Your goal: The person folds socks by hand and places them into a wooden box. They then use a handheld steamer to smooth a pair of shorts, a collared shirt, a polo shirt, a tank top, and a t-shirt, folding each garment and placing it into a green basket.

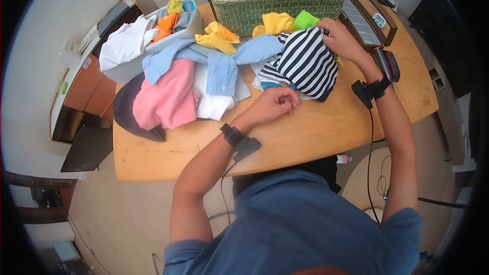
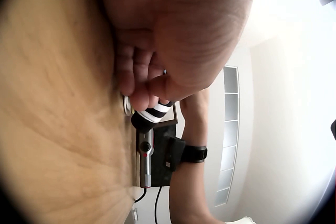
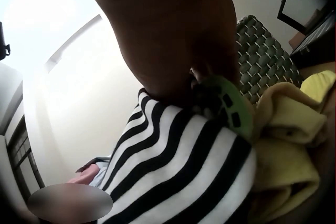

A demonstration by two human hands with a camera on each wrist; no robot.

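A black-and-white striped garment [image 1: 308, 61] lies bunched on the table's right half, its top edge raised. My right hand [image 1: 344, 40] pinches that edge beside a bright green cloth [image 1: 305, 20]. In the right wrist view the stripes [image 3: 173, 166] spread below my hand [image 3: 173, 35], whose fingertips are partly hidden. My left hand [image 1: 270, 106] hangs loosely curled over the table just left of the garment, holding nothing; its relaxed fingers show in the left wrist view [image 2: 173, 35]. Blue and white cloth lies partly under the striped garment.
Pink [image 1: 168, 96], light blue [image 1: 221, 73] and white clothes lie to the left. A white bin [image 1: 125, 68] of clothes stands at back left, a green woven basket [image 1: 277, 12] at the back. Yellow cloths [image 1: 216, 38] lie before it; a wooden frame [image 1: 389, 30] stands at right.
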